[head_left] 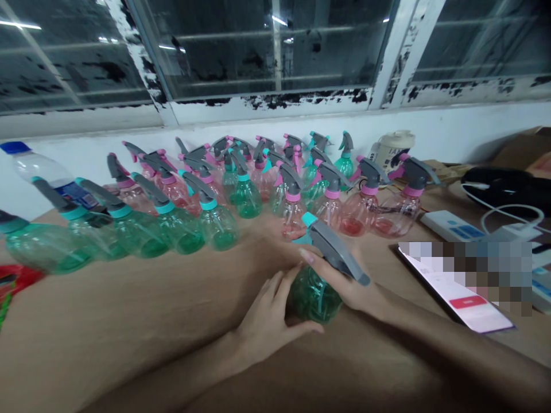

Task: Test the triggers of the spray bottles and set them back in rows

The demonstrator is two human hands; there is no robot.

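Observation:
A green spray bottle (310, 298) with a grey trigger head and teal collar stands on the brown table (129, 321) in front of me. My left hand (267, 321) curls around the bottle's body from the left. My right hand (344, 284) grips the bottle at its neck, under the grey trigger head (338, 252). Behind it stand several rows of finished spray bottles, green ones (176, 226) at the left and pink ones (365, 212) at the right.
A phone (456, 295) lies on the table at the right, beside a white power strip (456, 225) and cables. A clear water bottle with a blue cap (43, 169) stands far left. Something red (17, 278) sits at the left edge. A white wall and windows rise behind.

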